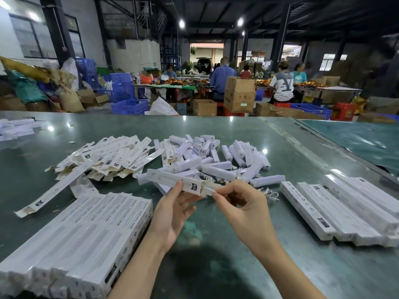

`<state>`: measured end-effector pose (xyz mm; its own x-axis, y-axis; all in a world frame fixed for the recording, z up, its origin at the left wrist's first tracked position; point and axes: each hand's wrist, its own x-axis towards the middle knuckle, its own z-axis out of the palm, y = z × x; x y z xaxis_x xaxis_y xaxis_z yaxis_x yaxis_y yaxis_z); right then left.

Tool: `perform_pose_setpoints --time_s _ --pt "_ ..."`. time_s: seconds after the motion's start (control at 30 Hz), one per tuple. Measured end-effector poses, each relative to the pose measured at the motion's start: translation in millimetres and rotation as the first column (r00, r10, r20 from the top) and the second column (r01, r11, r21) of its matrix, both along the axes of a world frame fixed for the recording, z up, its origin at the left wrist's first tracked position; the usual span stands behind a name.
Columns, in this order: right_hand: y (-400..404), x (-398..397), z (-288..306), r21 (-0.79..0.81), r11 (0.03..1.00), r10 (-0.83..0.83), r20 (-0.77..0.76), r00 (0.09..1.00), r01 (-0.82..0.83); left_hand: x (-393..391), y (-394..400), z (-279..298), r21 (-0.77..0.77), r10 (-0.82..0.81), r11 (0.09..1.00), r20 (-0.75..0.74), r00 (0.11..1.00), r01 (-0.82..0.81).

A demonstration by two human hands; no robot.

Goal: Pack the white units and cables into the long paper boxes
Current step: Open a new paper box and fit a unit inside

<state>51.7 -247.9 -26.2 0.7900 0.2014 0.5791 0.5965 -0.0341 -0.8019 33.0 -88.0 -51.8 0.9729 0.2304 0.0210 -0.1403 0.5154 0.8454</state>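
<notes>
My left hand (172, 209) holds a long white paper box (172, 180) slanted above the green table, its open end pointing right. At that open end my right hand (241, 203) pinches the box's end flap (210, 189). Behind them lies a heap of white units (216, 160) with white cables (239, 174) tangled among them. A loose pile of flat, unfilled boxes (108, 156) is spread at the left.
A tight row of closed boxes (77, 231) fills the near left of the table (216, 266). Another row of closed boxes (345, 208) lies at the right. More white boxes (15, 128) sit at the far left. Several people work at tables behind.
</notes>
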Motion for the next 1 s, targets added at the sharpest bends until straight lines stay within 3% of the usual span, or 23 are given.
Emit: perform_pose_setpoints --time_s 0.23,0.73,0.87,1.0 --pt "4.3 0.4 -5.9 -0.041 0.989 -0.134 0.155 0.979 0.142 -0.6 -3.0 -1.6 0.006 -0.047 0.999 -0.002 0.999 0.047" --pt "5.8 -2.3 -5.0 -0.077 0.984 -0.155 0.096 0.983 0.162 -0.8 -3.1 -3.8 0.076 -0.041 0.996 0.04 0.998 0.037" --pt "7.1 -1.4 -8.6 -0.142 0.96 -0.223 0.141 0.964 0.243 -0.9 -3.1 -4.3 0.041 -0.058 0.998 0.044 0.997 0.057" --pt "6.5 -2.4 -10.6 -0.093 0.948 -0.265 0.292 0.919 0.303 -0.3 -4.5 -6.1 0.049 -0.07 0.996 0.055 0.996 0.068"
